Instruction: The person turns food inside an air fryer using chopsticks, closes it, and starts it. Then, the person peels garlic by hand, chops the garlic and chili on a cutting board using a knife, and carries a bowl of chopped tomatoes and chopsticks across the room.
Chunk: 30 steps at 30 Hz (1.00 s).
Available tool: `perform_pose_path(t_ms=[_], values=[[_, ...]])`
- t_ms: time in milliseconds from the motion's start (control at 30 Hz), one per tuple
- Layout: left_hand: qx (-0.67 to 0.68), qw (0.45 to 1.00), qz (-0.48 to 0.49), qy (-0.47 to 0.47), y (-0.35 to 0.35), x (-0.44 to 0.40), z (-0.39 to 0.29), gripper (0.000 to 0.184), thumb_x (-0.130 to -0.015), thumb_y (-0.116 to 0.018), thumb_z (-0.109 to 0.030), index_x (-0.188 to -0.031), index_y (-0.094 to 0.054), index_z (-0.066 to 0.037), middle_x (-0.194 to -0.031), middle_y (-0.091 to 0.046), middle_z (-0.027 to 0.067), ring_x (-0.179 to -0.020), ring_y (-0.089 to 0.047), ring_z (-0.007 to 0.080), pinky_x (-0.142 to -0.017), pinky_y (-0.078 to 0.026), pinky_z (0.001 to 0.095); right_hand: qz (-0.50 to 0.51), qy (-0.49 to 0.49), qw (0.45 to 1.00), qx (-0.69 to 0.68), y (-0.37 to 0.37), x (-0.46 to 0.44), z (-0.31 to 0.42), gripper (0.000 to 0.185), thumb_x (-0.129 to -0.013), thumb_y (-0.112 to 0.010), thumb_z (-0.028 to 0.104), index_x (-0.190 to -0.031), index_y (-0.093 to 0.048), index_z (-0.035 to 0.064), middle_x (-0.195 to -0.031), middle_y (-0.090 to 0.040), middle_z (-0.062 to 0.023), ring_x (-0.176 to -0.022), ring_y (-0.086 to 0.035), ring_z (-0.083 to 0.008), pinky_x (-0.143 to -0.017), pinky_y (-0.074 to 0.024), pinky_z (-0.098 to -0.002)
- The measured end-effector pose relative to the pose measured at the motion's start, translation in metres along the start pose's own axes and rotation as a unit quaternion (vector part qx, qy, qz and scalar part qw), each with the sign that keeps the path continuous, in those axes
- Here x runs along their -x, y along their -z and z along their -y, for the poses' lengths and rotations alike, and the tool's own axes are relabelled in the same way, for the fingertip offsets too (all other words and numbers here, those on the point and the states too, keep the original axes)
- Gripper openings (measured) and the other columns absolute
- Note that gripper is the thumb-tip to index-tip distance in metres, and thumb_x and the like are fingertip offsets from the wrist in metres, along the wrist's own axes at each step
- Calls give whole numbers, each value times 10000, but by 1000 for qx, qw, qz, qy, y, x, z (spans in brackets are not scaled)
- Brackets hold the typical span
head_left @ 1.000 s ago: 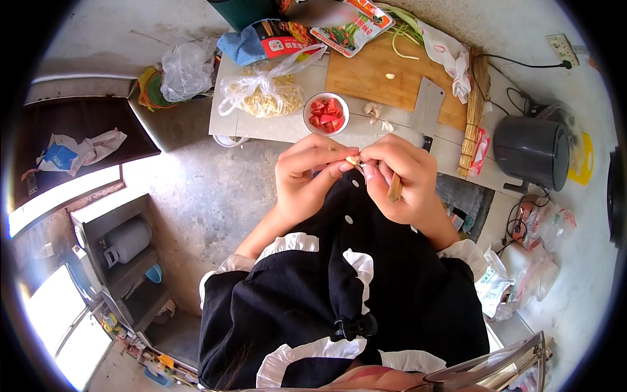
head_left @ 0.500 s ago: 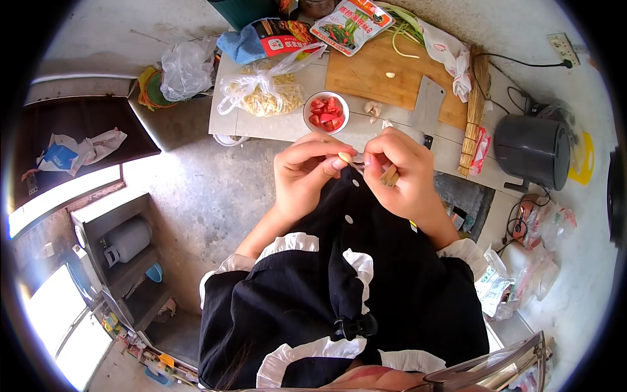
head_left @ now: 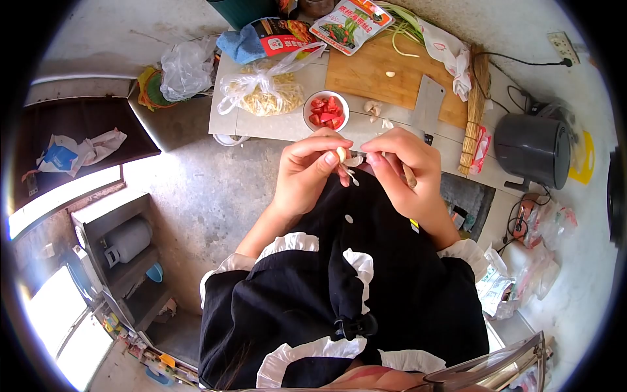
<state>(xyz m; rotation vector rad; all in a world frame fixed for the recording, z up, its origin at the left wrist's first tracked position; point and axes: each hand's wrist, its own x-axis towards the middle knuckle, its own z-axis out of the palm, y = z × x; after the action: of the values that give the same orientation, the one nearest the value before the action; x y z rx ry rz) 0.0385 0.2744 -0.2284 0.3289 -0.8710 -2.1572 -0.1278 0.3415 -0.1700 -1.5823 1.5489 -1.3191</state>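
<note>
Now, near the bowl, left hand is pinching garlic; right hand, fingers curled, is gripping probably a knife.

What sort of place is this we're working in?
Most likely a home kitchen or food-prep corner. A wooden cutting board lies on the counter with a cleaver at its edge, and the left hand holds what looks like a garlic clove.
</note>
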Motion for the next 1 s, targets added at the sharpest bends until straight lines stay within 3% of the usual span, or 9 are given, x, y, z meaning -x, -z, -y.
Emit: perform_pose_path(t_ms=[67, 233, 467, 567, 833, 933, 1000], values=[[11, 1000, 15, 6, 2, -1, 1, 207, -917, -586, -56, -1092, -631, 43, -1019, -586, 135, -746, -602, 176, -617, -552, 288, 6, 1, 1000, -18, 0, 0, 0, 151, -805, -666, 1, -941, -627, 53, -773, -592, -54, -529, -488, -114, -492, -373, -251], [-112, 994, -12, 9, -7, 1, -6, 226, -885, -613, -3, -1107, -628, 36, -945, -573, 95, -763, -595, 148, -628, -548, 260, 33, -37, 998, -34, 0, -1, 7, 158, -813, -650, -5, -961, -622, 42, -819, -613, -73, -555, -536, -123, -509, -401, -237], [-170, 985, -27, 15, -12, 1, -14, 378, -810, -689, 47, -1168, -571, 31, -824, -579, 35, -761, -583, 106, -647, -536, 245, 56, -67, 995, -55, 0, -3, 0, 134, -803, -642, -17, -924, -607, 29, -849, -632, -80, -728, -630, -171, -655, -481, -275], [-206, 978, -35, -17, -11, 0, -11, 406, -797, -705, 41, -1175, -560, 27, -851, -599, 51, -757, -600, 110, -653, -532, 249, 55, -87, 992, -79, 1, -3, -2, 111, -810, -640, -15, -906, -598, 20, -847, -632, -72, -748, -626, -164, -673, -482, -283], [-376, 925, -46, -11, -15, -1, -22, 187, -812, -663, 26, -998, -664, 24, -886, -673, 98, -758, -657, 143, -676, -533, 254, 41, -99, 991, -81, 3, -5, -2, 102, -818, -648, -2, -900, -591, 17, -828, -626, -66, -742, -610, -153, -686, -482, -268], [-424, 904, -50, -28, -17, -3, -24, 169, -803, -647, 29, -968, -682, 26, -834, -679, 106, -717, -662, 150, -653, -534, 253, 20, -69, 995, -75, -1, -5, -6, 79, -817, -635, -20, -864, -589, 24, -760, -553, 10, -551, -387, -29, -509, -280, -199], [-437, 897, -52, -44, -16, -3, -23, 172, -797, -643, 35, -964, -685, 28, -815, -679, 109, -698, -663, 154, -641, -533, 253, 21, -59, 996, -69, -1, -6, -7, 95, -809, -647, -17, -880, -600, 25, -770, -563, 10, -543, -384, -28, -504, -277, -199]])
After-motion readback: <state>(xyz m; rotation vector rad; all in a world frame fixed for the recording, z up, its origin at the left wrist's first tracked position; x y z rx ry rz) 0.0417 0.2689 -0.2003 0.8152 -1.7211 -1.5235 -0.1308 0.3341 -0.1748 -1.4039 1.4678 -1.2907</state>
